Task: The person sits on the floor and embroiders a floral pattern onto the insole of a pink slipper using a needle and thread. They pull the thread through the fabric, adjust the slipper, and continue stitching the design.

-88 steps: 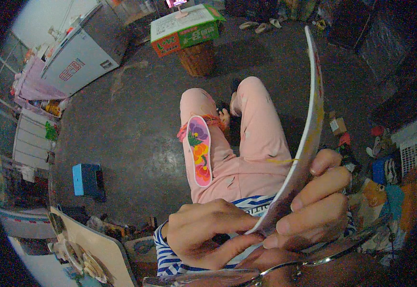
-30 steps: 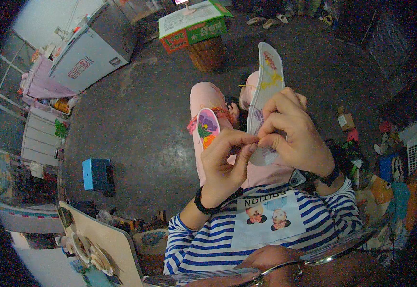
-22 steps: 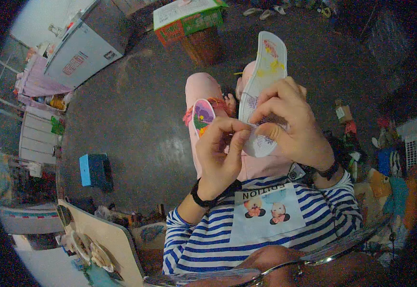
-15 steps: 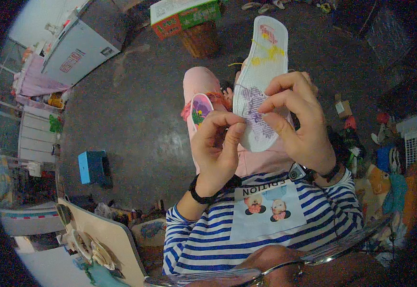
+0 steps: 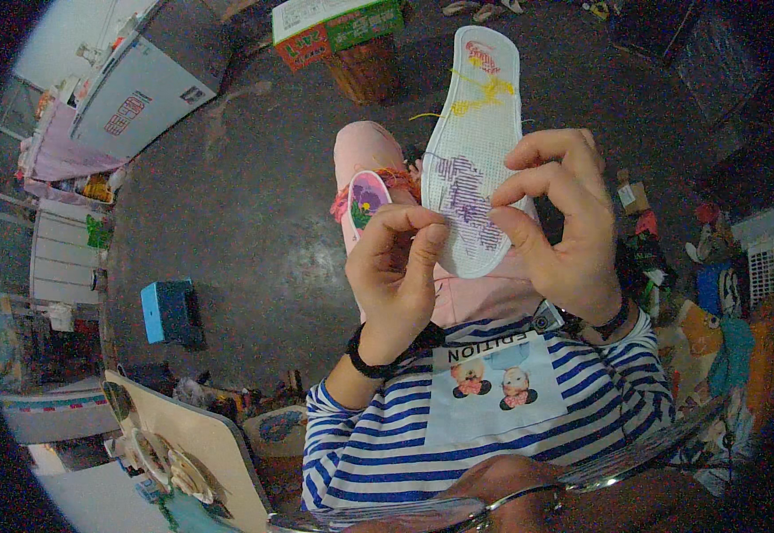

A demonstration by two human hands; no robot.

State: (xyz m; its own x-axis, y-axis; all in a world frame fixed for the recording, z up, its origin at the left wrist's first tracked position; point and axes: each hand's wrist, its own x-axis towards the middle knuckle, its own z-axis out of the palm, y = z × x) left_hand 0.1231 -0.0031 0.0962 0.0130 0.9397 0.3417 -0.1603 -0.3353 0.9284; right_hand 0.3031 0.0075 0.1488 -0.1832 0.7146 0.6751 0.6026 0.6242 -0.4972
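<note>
A white insole stands slanted over my lap, with purple stitches on its near half. Yellow thread crosses its far half, one loose end hanging past the left edge. At its near left edge, my left hand is closed, thumb and forefinger pinching the insole. My right hand overlaps the right edge, thumb and forefinger drawn close over the stitches; anything between them is too small to make out. A second insole, embroidered with a purple flower, lies on my left leg beside reddish threads.
On the dark floor stands a blue stool to the left. Ahead is a brown basket under a green and red box. A white cabinet stands far left, a wooden board near left. Assorted goods crowd the right side.
The insole's far end has swung slightly left. My right fingertips have shifted a little right across the stitches. My left hand keeps its pinch at the edge.
</note>
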